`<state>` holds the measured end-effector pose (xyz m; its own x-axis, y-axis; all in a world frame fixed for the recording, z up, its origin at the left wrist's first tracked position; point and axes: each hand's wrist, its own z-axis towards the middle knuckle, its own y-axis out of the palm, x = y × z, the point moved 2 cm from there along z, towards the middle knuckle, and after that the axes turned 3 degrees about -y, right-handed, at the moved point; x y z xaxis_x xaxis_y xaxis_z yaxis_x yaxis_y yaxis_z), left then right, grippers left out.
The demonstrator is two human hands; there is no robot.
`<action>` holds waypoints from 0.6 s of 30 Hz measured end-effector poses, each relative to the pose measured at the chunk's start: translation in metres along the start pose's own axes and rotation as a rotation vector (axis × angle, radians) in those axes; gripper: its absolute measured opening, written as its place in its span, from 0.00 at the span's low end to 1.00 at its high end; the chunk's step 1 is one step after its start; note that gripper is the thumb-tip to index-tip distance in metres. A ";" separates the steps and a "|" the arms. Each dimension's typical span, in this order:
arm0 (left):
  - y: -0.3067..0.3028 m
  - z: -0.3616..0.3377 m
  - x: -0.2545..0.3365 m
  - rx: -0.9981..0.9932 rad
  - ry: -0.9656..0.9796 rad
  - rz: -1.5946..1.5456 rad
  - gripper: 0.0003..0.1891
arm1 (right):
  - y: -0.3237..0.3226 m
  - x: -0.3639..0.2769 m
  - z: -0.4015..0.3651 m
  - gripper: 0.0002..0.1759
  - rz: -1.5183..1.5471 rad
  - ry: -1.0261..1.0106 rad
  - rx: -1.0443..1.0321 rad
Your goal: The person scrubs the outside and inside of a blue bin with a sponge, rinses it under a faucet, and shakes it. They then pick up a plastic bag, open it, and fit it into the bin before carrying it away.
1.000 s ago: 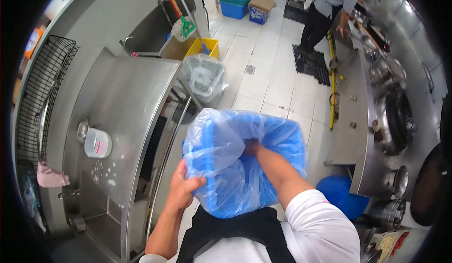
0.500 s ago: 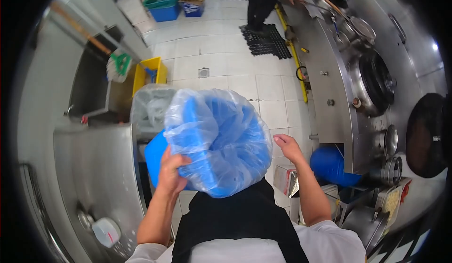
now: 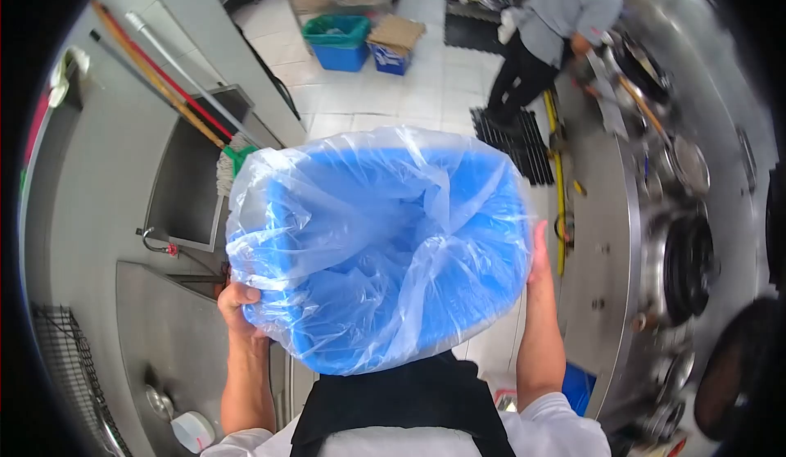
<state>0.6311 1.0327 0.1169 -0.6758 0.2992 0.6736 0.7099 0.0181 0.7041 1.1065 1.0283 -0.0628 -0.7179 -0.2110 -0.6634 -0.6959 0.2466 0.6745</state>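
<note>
A blue bin (image 3: 278, 211) with a clear plastic liner (image 3: 430, 248) folded over its rim fills the middle of the view, its mouth turned up toward me. The liner hangs loose and wrinkled inside. At the left side, my left hand (image 3: 239, 305) is closed on the rim and liner, thumb on top. My right hand (image 3: 538, 254) holds the bin from the right, its visible fingers stretched along the lined side. Part of that hand is hidden behind the liner.
A steel sink (image 3: 184, 183) and steel counter (image 3: 151, 318) stand at left, with mop handles (image 3: 168, 88) leaning there. On the right runs a cooking line with pans (image 3: 686, 269). A co-worker (image 3: 565, 23) stands ahead. Another lined blue bin (image 3: 338, 54) sits beyond.
The bin has turned more squarely toward me and looks larger. My right hand, earlier apart from it, now touches its right side. My left hand still grips the left side.
</note>
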 end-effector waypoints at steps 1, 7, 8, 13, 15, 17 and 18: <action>-0.008 0.017 0.002 0.013 0.032 -0.013 0.33 | 0.015 -0.013 0.018 0.41 0.087 0.013 -0.018; -0.055 0.129 -0.006 0.049 -0.044 -0.242 0.35 | 0.072 -0.068 0.116 0.35 -0.102 0.043 0.050; -0.074 0.152 -0.012 0.066 -0.024 -0.248 0.36 | 0.093 -0.079 0.127 0.35 -0.138 0.044 0.034; -0.086 0.254 -0.006 0.007 -0.097 -0.355 0.33 | 0.164 -0.126 0.162 0.30 -0.192 -0.083 0.193; -0.086 0.301 0.009 0.030 -0.186 -0.279 0.31 | 0.179 -0.139 0.178 0.29 -0.191 -0.105 0.218; -0.101 0.367 0.019 0.019 -0.238 -0.196 0.29 | 0.183 -0.147 0.209 0.28 -0.163 -0.134 0.242; -0.105 0.398 0.024 0.084 -0.279 -0.013 0.31 | 0.179 -0.151 0.230 0.28 -0.124 -0.083 0.216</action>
<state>0.6189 1.4181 -0.0302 -0.6123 0.5489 0.5691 0.7235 0.0987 0.6832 1.0951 1.3219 0.0832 -0.6170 -0.1760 -0.7670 -0.7512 0.4222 0.5074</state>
